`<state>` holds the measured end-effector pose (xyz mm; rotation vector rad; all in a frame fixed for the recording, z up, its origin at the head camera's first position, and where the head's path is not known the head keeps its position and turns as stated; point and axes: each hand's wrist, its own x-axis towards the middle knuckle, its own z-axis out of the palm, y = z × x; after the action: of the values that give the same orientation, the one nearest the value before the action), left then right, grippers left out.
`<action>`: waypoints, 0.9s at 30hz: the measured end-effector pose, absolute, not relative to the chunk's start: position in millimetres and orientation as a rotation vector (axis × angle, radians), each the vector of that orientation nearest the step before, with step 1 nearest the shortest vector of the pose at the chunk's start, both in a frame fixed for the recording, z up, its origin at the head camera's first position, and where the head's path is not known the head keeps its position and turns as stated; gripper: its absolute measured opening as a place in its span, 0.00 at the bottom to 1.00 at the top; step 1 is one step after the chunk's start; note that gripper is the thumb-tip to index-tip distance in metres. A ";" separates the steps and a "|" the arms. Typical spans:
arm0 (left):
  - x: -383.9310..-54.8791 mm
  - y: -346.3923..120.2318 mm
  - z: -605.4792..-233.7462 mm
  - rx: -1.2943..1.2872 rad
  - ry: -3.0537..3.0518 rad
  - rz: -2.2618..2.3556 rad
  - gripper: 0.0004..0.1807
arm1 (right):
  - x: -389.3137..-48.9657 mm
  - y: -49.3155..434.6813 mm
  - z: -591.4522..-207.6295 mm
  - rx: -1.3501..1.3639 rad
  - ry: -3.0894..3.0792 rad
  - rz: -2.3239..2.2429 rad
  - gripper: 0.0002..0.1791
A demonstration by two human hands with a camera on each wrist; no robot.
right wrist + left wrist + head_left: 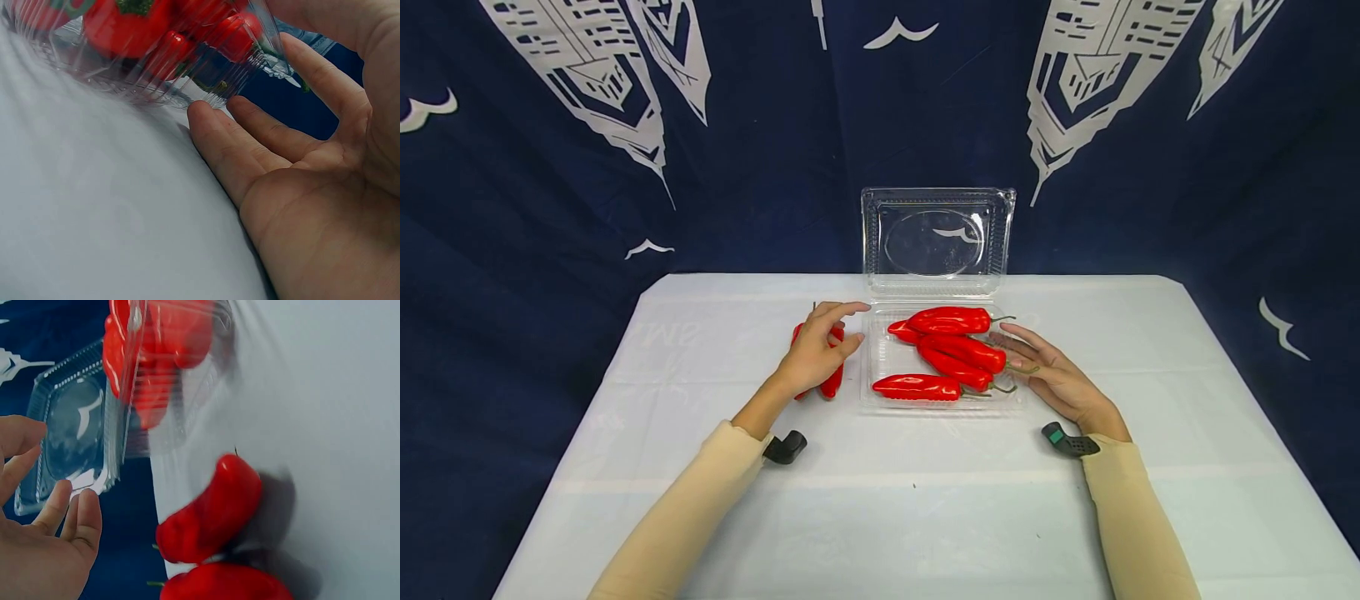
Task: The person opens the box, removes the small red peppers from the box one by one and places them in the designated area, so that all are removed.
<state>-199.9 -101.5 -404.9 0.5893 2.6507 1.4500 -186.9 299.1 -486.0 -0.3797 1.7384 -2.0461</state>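
Observation:
Several long red peppers [961, 350] with green stems lie in the base of a clear plastic clamshell box [880, 343]. Its lid [936, 242] stands raised at the back. Over two more red peppers [212, 509] on the table is my left hand [816, 350], its fingers loosely bent toward the box's left edge and nothing between them. My right hand [1056, 375] is at the box's right side, palm inward, with extended fingertips right at the clear wall in the right wrist view. The left hand partly hides the two loose peppers in the head view.
A white-covered table [865, 517] carries everything. Behind it hangs a dark blue cloth [760, 167] with white building and bird prints. Black wrist devices sit at both cuffs of the cream sleeves [1138, 517].

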 end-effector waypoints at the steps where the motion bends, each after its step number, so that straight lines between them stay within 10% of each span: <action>1: -199.5 -99.9 -404.6 0.612 2.646 1.449 0.25 | -187.0 299.0 -486.0 -0.379 1.739 -2.045 0.35; 27: -191.3 -57.6 -408.4 0.814 2.302 1.376 0.23 | -187.8 299.0 -487.3 -0.360 1.753 -2.033 0.36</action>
<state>-191.3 -57.6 -408.4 0.8142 2.3016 1.3756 -187.8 299.0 -487.3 -0.3603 1.7531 -2.0332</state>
